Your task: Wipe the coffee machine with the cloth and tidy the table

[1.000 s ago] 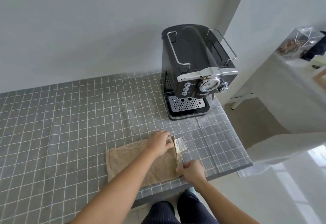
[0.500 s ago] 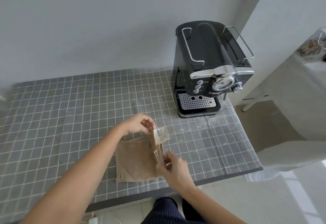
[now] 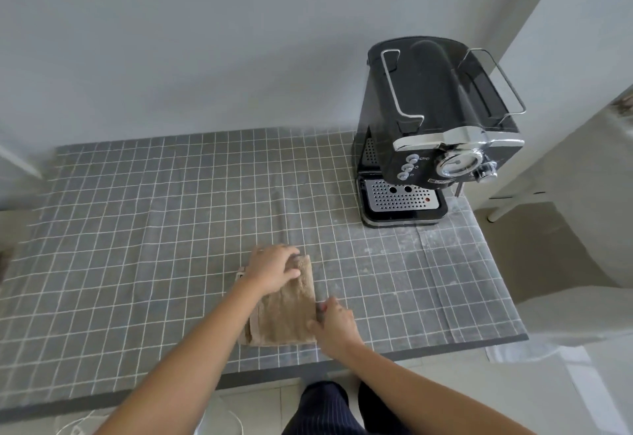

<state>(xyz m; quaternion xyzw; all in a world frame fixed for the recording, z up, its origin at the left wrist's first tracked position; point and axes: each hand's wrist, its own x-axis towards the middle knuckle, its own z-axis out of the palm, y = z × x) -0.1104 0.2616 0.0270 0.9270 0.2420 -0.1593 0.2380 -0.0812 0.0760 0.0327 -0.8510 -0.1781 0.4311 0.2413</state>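
We see a tan cloth [image 3: 287,311] folded into a narrow strip, lying flat on the table [image 3: 137,246] near its front edge, about mid-width. Table has a grey cover with a white grid. Left hand [image 3: 272,268] lies palm down on the far end of the cloth, fingers spread and pressing flat on it, not pinching. Right hand [image 3: 334,326] sits at the near right edge of the cloth, fingers curled, fingertips touching the cloth's side; whether it pinches the edge or just pushes against it we cannot tell. A small bit of label shows at the cloth's far left corner, just beside the left wrist.

Coffee machine [image 3: 435,126] stands upright at the far right corner of the table, well apart from the cloth. Black body, chrome band, round gauge and three buttons on the front, perforated drip tray [image 3: 397,196] at its base, wire rails on top. Pale smudges on the cover in front of the machine and to its right.

Both forearms are bare. Dark striped trousers [image 3: 322,407] show below the table edge. White wall [image 3: 205,40] behind the table. A white cable [image 3: 78,426] lies on the floor bottom left.
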